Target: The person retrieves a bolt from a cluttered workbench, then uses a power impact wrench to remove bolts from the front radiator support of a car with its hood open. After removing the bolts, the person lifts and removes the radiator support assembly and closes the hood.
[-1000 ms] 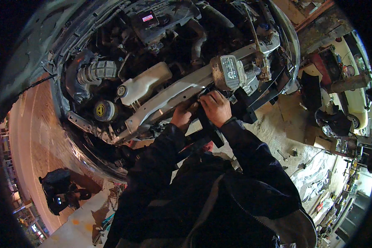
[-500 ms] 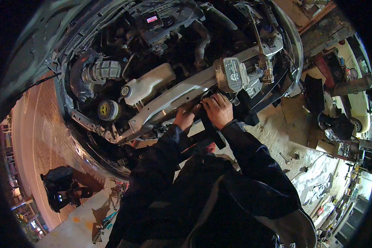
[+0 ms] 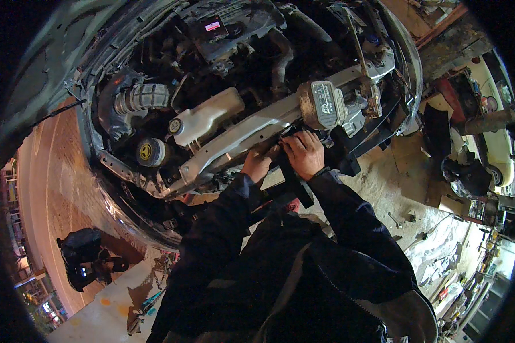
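Both hands are close together just below the grey metal crossbar (image 3: pixel 234 140) at the front of an open car engine bay. My left hand (image 3: pixel 257 163) is closed, its thumb and fingers pinched toward the right hand; what lies between them is hidden. Curled fingers of my right hand (image 3: pixel 305 154) press at the upper end of a black bar (image 3: pixel 296 186) that slants down toward my body. Whether they grip that bar or a small part on it cannot be made out. Right above this hand sits a dusty box-shaped unit with a pale label (image 3: pixel 325 106).
Behind the crossbar are a whitish plastic reservoir (image 3: pixel 212 117), a round cap with a yellow mark (image 3: pixel 150 152) and a ribbed air hose (image 3: pixel 146 98). A raised hood (image 3: pixel 46 74) is at left. A black bag-like object (image 3: pixel 83 257) stands lower left; scattered tools and parts lie at right.
My hands stay at the same spot under the crossbar, with only slight finger movement. The whole view has shifted a little.
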Demonstrator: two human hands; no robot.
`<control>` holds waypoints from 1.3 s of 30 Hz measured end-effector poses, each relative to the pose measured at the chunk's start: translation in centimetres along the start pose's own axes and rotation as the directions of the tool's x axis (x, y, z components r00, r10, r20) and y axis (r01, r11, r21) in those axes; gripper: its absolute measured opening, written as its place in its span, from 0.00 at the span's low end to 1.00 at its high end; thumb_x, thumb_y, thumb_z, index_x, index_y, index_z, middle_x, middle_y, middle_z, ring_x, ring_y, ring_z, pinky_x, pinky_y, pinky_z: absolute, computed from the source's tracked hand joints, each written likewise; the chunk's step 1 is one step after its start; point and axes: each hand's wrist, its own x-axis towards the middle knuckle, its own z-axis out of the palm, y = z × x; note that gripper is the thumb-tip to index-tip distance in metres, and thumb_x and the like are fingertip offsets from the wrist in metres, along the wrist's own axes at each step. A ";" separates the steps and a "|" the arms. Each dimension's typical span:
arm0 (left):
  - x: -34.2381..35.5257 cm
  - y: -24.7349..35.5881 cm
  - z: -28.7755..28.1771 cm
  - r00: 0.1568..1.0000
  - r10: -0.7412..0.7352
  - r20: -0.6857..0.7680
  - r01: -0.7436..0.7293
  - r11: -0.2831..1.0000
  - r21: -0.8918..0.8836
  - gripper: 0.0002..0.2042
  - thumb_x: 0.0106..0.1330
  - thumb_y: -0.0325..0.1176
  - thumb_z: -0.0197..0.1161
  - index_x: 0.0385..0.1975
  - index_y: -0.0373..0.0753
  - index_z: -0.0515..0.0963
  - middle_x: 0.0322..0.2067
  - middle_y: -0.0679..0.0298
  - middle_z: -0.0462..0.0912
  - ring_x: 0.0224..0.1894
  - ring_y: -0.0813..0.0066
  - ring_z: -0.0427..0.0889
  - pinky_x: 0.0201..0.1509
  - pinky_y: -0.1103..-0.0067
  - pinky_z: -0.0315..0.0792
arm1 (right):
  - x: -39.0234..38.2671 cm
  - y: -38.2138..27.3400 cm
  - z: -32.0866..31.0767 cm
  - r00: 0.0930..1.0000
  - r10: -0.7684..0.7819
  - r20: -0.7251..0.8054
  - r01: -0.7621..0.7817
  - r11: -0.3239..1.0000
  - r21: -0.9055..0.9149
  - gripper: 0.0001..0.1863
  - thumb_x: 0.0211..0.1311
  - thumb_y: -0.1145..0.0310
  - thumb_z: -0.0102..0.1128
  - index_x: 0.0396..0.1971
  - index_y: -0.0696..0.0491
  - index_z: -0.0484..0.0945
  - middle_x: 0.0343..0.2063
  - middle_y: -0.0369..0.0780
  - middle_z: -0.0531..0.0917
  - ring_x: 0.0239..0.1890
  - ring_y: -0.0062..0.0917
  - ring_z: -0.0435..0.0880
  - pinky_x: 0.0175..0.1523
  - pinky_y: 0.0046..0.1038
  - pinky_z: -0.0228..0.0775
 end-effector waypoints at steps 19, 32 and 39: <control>0.4 -3.1 -0.6 0.991 0.131 -0.003 -0.129 0.978 0.165 0.15 0.80 0.37 0.62 0.57 0.33 0.83 0.51 0.53 0.89 0.52 0.69 0.85 0.59 0.72 0.76 | -0.7 -0.4 0.8 0.996 0.073 -0.058 -0.075 0.996 -0.041 0.10 0.60 0.66 0.76 0.38 0.49 0.83 0.35 0.39 0.80 0.38 0.38 0.83 0.42 0.41 0.73; 0.0 -2.2 -0.7 0.962 0.271 0.026 -0.264 0.909 0.321 0.17 0.81 0.38 0.61 0.60 0.35 0.82 0.52 0.52 0.89 0.54 0.64 0.86 0.61 0.71 0.76 | -0.7 -0.5 0.7 0.997 0.018 -0.075 -0.026 0.994 -0.102 0.10 0.60 0.66 0.76 0.38 0.48 0.84 0.34 0.38 0.80 0.37 0.36 0.83 0.42 0.39 0.73; -0.5 -0.2 -0.1 0.999 -0.021 -0.040 0.031 0.959 0.283 0.16 0.80 0.35 0.61 0.61 0.34 0.81 0.52 0.50 0.88 0.54 0.61 0.87 0.61 0.70 0.76 | -0.8 -0.4 1.1 0.996 0.042 -0.079 -0.051 0.993 -0.107 0.10 0.58 0.66 0.77 0.37 0.48 0.86 0.34 0.38 0.81 0.37 0.36 0.84 0.42 0.39 0.74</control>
